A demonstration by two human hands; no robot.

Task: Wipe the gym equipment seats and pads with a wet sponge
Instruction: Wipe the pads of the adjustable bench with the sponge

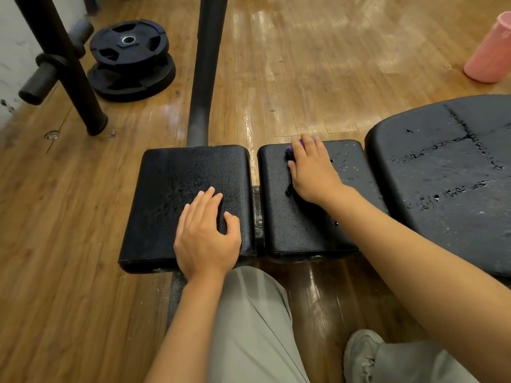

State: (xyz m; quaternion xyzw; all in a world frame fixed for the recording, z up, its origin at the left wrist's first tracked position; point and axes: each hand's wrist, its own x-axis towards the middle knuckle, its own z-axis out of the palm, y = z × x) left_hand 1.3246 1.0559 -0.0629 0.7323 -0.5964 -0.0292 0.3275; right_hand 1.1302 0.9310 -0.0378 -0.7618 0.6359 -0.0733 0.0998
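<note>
Sponge [296, 146] — purple — is peeking out under the right hand [309, 170], which is gripping it on the middle pad [279, 217]. Left hand [206, 233] is lying flat, fingers straight, on the left pad [171, 189].

Glossy wooden plank floor [318, 64], stacked black weight plates [131, 59], pale wall [11, 37].
</note>
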